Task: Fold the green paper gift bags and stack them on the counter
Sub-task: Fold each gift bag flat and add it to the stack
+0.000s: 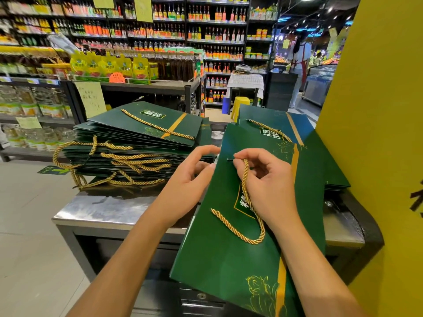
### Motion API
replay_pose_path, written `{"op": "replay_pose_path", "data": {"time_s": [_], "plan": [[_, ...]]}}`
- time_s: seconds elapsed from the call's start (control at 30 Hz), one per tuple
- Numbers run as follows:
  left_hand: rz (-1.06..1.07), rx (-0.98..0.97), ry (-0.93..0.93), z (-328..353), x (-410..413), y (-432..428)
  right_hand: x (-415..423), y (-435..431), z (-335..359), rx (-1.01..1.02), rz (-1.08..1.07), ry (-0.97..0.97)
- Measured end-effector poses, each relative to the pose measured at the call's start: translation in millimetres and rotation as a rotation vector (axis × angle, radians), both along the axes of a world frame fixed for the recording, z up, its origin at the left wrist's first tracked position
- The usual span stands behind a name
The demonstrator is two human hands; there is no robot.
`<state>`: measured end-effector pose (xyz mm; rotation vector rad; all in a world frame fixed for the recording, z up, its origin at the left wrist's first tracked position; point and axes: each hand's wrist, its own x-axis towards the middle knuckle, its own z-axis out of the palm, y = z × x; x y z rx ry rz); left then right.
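Note:
A flat green paper gift bag (219, 255) lies tilted over the front of the steel counter (100, 209). My left hand (190, 179) grips its upper left edge, fingers curled over the rim. My right hand (265, 177) pinches the tip of a gold rope handle (247, 216) at a small hole near the bag's top; the rope loops loosely down across the bag's face. To the left stands a tall stack of folded green bags (142, 143) with gold handles hanging out. More flat green bags (295, 133) lie behind my hands at the right.
A large yellow panel (375, 133) fills the right side. Shop shelves with bottles and yellow packets (107, 65) stand behind the counter. A yellow stool (240, 104) sits in the aisle, and a person in a red apron (299, 62) stands far back right.

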<state>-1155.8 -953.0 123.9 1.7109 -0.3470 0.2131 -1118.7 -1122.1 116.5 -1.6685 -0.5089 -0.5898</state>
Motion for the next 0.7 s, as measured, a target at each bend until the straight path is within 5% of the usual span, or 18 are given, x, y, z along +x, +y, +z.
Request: {"op": "replay_pose_path", "data": {"time_s": [0.27,0.7], "plan": [[-0.005,0.073,-0.061,-2,3,1,-4,-3,1,-0.006,0.069,-0.077],[0.1,0.134,-0.142,-3,5,-3,-27,6,33,0.082,0.141,0.283]]}}
